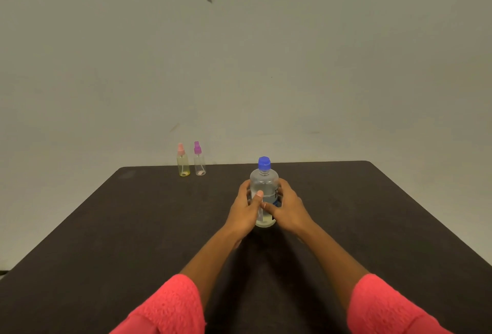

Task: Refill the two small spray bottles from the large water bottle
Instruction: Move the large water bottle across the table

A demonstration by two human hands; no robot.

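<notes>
Clear water bottle [263,182] between left hand [245,210] and right hand [287,208], fingers around it.

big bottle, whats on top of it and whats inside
A blue cap sits on top of the big bottle. Clear liquid shows through its wall. The left hand and right hand grip its middle, covering much of what is inside.

We view a dark, matte surface [127,227] with rounded far corners. Three things stand upright on it. At the far edge, left of centre, a pink-capped spray bottle [183,164] and a purple-capped spray bottle [199,163] stand just beside each other without touching. Nearer to us and to their right, well apart from them, the large water bottle [264,182] rests on its base, its blue cap [264,162] on.
</notes>
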